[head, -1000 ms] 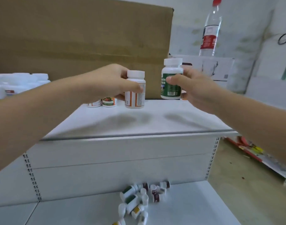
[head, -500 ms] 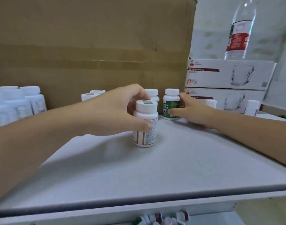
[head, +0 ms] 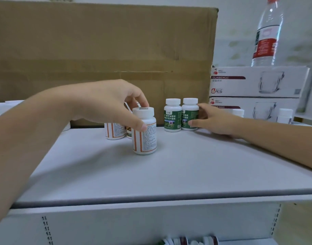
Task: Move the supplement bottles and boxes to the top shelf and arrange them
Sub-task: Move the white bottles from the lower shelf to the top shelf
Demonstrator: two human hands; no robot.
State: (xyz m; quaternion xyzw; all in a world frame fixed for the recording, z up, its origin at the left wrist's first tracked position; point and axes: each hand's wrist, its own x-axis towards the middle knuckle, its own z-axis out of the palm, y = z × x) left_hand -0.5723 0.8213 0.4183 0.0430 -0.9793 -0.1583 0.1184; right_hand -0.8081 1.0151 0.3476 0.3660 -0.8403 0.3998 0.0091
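Here, left hand (head: 105,105) arched over orange-striped bottle (head: 145,137), fingers (head: 139,123) gripping it, right hand (head: 213,121) low, thumb and fingers pinching green-labelled bottle (head: 189,115).

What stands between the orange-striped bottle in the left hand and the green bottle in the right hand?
A second green bottle, upright beside the held green bottle; otherwise bare shelf. Head view.

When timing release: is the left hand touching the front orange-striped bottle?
Touching. In the head view the left hand grips the orange-striped bottle, thumb on its label.
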